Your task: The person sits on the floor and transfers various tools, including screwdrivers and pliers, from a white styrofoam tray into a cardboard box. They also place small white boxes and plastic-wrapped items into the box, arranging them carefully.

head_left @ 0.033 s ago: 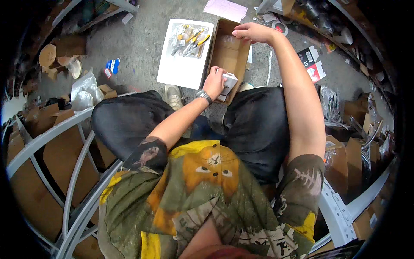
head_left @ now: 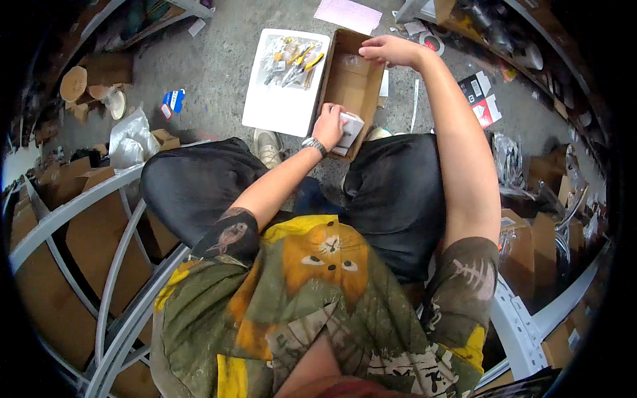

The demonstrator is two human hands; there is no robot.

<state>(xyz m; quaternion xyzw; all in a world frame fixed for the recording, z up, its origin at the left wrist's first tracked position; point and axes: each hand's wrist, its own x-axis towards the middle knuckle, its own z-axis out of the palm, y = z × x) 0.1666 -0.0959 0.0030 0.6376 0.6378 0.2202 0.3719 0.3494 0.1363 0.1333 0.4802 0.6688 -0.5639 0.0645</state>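
A long open cardboard box [head_left: 361,86] stands on the floor in front of my knees. At its near end my left hand [head_left: 328,127] is closed on a small white box [head_left: 351,130], holding it by its left side. The white box is partly hidden behind my fingers. My right hand [head_left: 390,52] reaches to the far right rim of the cardboard box, its fingers bent over that edge. Left of the box lies a white foam lid [head_left: 275,106], with plastic-wrapped yellow-and-black pliers [head_left: 302,63] on its far half.
A pink sheet [head_left: 348,14] lies beyond the box. Flattened black and red packaging [head_left: 481,99] is on the right, near a roll of tape [head_left: 432,44]. A blue card [head_left: 174,101] lies on the left floor. Metal frames [head_left: 73,215] and cartons stand close by both sides.
The small white box has shifted slightly toward me and to the left with my left hand. My right hand stays at the far rim, almost unmoved.
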